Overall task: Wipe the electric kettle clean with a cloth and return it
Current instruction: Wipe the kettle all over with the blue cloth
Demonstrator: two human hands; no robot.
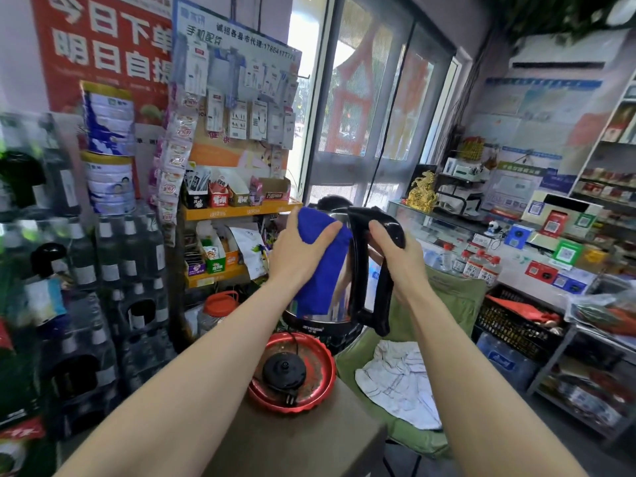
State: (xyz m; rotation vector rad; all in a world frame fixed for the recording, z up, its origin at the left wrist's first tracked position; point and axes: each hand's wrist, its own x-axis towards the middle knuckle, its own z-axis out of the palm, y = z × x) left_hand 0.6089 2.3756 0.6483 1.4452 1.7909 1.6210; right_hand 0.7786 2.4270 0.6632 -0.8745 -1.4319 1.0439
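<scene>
A steel electric kettle with a black lid and black handle is held in the air at the centre of the head view. My right hand grips the top of its handle. My left hand presses a blue cloth flat against the kettle's left side. Below the kettle, its black power base with its cord and plug lies in a red round tray on a brown stand.
Stacked cases of bottled water fill the left. An orange snack shelf stands behind the kettle. A green-covered seat with a white cloth is at the right, then a black crate and a shop counter.
</scene>
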